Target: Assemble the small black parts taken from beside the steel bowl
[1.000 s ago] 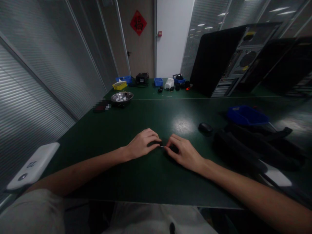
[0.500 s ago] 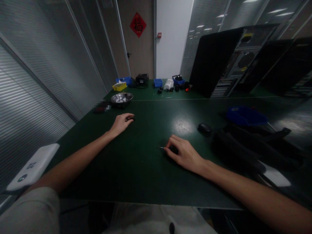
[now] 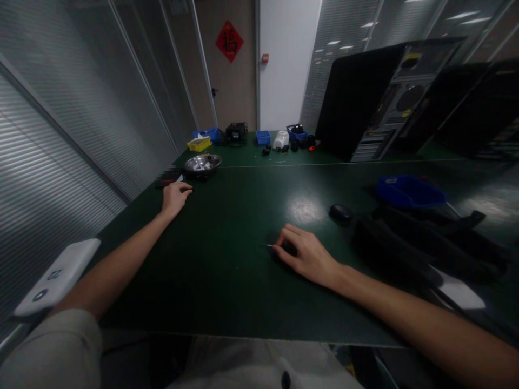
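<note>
My right hand [image 3: 305, 253] rests over the green tabletop [image 3: 239, 297], thumb and index finger pinched on a thin, light, pin-like piece [image 3: 270, 246] whose tip pokes out to the left. Farther off on the left, my left hand [image 3: 175, 198] is closed, fingertips together. A dark bit shows by them, too small to make out. Just beyond that hand lies a dark flat item with red on it [image 3: 169, 177], partly blurred out. A round metal bowl [image 3: 203, 163] holding small whitish pieces stands close behind my left hand.
A black mouse [image 3: 341, 213], a blue tray [image 3: 411, 192] and a dark bag [image 3: 405, 237] lie to the right. Computer towers [image 3: 365, 102] stand behind them. Small baskets, a white container [image 3: 281, 140] and black parts line the far side. A white device [image 3: 59, 278] is by my left forearm.
My left hand has moved left and slightly away from me, closer to the dark flat item. The dark object seen in its fingers before is now mostly hidden. My right hand stays put.
</note>
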Demonstrator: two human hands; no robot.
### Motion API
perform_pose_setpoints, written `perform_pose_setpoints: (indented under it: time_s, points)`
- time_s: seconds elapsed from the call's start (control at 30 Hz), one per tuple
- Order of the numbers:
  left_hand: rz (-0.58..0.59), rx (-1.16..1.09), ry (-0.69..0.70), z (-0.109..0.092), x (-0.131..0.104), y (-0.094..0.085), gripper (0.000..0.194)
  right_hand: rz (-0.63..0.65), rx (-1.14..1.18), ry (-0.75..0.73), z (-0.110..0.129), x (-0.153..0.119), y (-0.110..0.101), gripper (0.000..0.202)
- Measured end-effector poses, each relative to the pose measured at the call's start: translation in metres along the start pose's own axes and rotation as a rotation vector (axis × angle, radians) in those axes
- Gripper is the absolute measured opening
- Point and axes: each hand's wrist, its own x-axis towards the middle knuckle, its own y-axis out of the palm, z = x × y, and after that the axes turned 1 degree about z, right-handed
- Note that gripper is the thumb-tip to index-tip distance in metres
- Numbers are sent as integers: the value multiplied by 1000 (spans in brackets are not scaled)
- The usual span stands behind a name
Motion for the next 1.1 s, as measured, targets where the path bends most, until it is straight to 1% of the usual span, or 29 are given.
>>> perform_pose_setpoints:
  time_s: [0.3,0.53,0.73,0.97,1.1]
  points:
    - [37,103,53,-3,-3,-4,28,0,-16,-4,-3,-1,2,7]
    - [56,202,55,-8,-6,-9,27,8,-15,3,-3,-1,2,6]
    - [65,402,43,-16,-10,-12,30,5,-19,3,-3,-1,2,6]
    - [87,472,52,-23,-12,-15,32,11,-9,-2,-3,-1,1,6]
    - [85,513,91,-25,-13,-17,34,14,-8,-1,-2,-1,1,7]
